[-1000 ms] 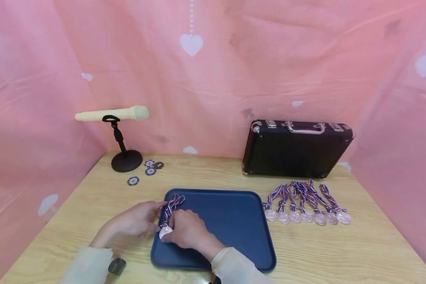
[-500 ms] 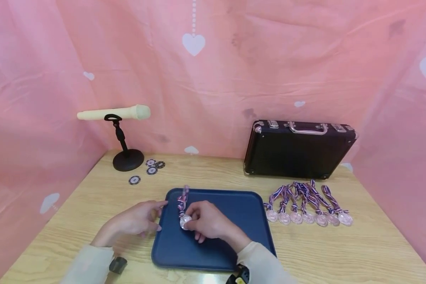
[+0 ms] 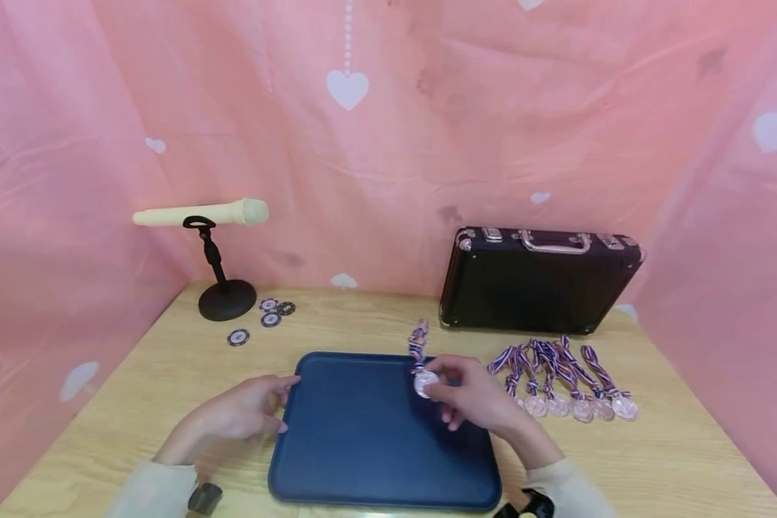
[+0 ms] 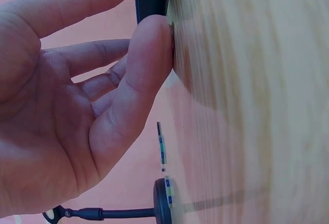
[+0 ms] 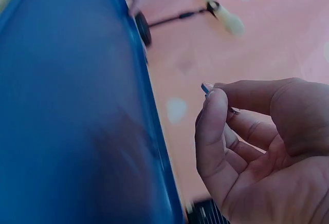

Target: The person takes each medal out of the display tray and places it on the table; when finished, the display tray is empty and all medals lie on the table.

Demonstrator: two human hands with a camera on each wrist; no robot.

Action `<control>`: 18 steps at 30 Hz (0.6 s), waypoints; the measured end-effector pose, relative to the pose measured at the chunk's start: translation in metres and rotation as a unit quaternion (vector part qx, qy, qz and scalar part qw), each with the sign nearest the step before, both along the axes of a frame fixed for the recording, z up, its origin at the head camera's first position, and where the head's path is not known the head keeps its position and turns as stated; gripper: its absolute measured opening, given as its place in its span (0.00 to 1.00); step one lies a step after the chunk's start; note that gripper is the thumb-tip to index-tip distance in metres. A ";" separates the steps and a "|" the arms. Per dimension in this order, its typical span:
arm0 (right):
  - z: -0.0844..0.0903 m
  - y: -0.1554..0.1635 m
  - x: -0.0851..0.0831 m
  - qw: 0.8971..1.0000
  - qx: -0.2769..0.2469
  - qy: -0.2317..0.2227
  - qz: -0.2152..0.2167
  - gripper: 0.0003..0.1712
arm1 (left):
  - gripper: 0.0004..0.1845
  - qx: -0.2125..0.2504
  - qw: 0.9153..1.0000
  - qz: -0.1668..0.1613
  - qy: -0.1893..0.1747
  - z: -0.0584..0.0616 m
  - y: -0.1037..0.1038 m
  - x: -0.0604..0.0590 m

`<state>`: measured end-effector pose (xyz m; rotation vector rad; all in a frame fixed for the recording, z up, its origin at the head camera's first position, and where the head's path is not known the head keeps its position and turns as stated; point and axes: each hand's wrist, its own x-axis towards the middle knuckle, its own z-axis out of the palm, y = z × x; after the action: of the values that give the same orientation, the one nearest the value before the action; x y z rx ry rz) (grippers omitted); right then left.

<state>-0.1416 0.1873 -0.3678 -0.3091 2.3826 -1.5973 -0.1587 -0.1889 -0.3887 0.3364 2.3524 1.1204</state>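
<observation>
A silver medal (image 3: 425,385) on a striped ribbon is above the right part of the blue tray (image 3: 369,439). My right hand (image 3: 474,394) pinches the medal's disc between thumb and forefinger. Its ribbon (image 3: 418,343) extends away past the tray's far rim. In the right wrist view only a sliver of the medal (image 5: 206,88) shows at the fingertips. My left hand (image 3: 242,410) stays at the tray's left side, its forefinger and thumb touching the rim. The left wrist view shows the thumb (image 4: 149,54) against the tray's edge (image 4: 151,0), with the other fingers loosely bent.
Several more medals (image 3: 558,405) with ribbons lie in a row right of the tray. Behind them stands a black briefcase (image 3: 537,284). At the back left, a cream microphone (image 3: 201,214) rests on a black stand (image 3: 228,298), near several poker chips (image 3: 270,319).
My right hand has lifted the medal off the tray's left part and carried it rightward over the tray. My left hand has stayed at the tray's left edge.
</observation>
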 end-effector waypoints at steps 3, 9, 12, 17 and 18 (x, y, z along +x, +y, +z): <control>-0.001 0.033 0.007 1.000 0.003 0.006 -0.020 0.19 | 0.43 -0.012 1.000 0.004 -0.002 0.000 0.000 0.001; -0.003 0.103 0.018 0.997 0.012 0.004 -0.070 0.22 | 0.43 -0.020 1.000 -0.001 0.002 -0.003 0.001 0.001; -0.005 0.138 0.022 0.996 0.010 0.002 -0.093 0.20 | 0.43 -0.018 1.000 -0.002 0.002 -0.004 0.001 0.001; -0.008 0.197 0.027 0.990 0.000 -0.022 -0.141 0.08 | 0.43 -0.010 1.000 -0.005 0.000 -0.004 0.000 0.000; -0.007 0.207 0.029 0.988 -0.005 -0.029 -0.152 0.08 | 0.43 -0.007 1.000 -0.007 0.000 -0.004 0.000 0.000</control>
<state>-0.1131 0.3947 -0.3752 0.1061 2.4685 -1.7170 -0.1587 -0.1890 -0.3924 0.3466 2.3531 1.0957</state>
